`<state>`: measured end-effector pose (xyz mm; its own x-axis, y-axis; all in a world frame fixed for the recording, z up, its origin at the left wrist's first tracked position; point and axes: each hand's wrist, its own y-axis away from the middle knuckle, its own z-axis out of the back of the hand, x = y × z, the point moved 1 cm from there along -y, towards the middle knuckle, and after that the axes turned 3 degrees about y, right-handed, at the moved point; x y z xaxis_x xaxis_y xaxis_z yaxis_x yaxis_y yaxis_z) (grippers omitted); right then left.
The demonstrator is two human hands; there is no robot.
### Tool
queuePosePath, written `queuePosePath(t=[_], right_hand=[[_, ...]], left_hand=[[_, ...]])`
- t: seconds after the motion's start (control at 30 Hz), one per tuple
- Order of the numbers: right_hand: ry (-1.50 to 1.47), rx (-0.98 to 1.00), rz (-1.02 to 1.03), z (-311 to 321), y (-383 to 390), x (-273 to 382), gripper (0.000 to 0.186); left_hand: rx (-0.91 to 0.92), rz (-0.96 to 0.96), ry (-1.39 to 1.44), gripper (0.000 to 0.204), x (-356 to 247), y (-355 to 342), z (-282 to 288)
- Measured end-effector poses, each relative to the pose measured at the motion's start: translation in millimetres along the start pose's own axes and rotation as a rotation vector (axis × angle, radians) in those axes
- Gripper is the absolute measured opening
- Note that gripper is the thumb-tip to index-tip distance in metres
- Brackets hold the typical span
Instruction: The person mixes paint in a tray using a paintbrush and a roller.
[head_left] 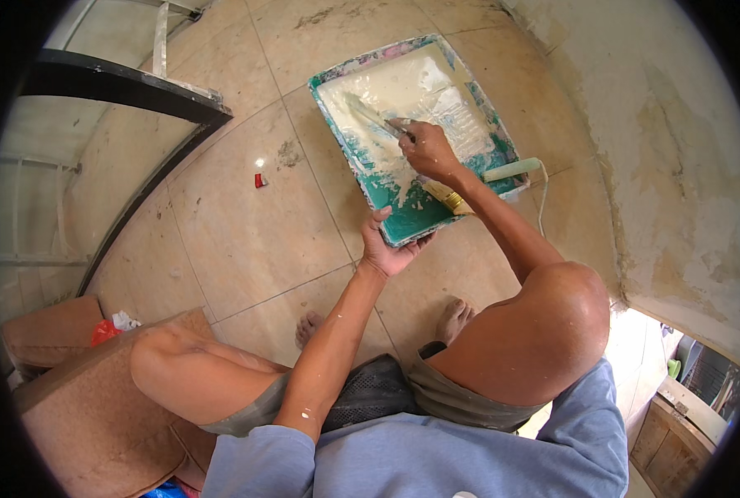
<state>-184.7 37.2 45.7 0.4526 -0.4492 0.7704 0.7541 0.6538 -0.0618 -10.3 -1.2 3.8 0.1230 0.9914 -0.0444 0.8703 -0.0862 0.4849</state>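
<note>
A green paint tray (pixel 403 217), its rim crusted with old paint, rests on the tiled floor with cream-white paint in its far part. My left hand (pixel 391 247) grips the tray's near edge, thumb over the rim and fingers underneath. Over the paint, my right hand (pixel 426 149) is closed around a narrow flat tool (pixel 376 114); its far end dips into the paint, so its exact kind is hidden. A paintbrush (pixel 446 197) with a yellowish ferrule lies across the tray's near right side, beneath my right forearm. A paint roller's pale green handle (pixel 511 170) crosses the right rim.
A black-framed glass panel (pixel 137 95) stands at the left. To the right rises a patchy plastered wall (pixel 677 141). A small red scrap (pixel 259 180) lies on the tiles. Brown cardboard (pixel 96 398) is by my left leg, and a wooden cabinet (pixel 669 444) stands at lower right.
</note>
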Motion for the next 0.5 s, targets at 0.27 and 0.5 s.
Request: queuePosePath(t=[0.27, 0.5], right_hand=[[0.065, 0.010, 0.084, -5.9, -3.9, -1.5, 0.034], [0.155, 0.003, 0.031, -7.5, -4.7, -12.5, 0.036]], left_hand=[[-0.002, 0.008, 0.001, 0.068, -0.7, 0.6, -0.1], [0.000, 0.015, 0.009, 0.068, -1.0, -0.5, 2.4]])
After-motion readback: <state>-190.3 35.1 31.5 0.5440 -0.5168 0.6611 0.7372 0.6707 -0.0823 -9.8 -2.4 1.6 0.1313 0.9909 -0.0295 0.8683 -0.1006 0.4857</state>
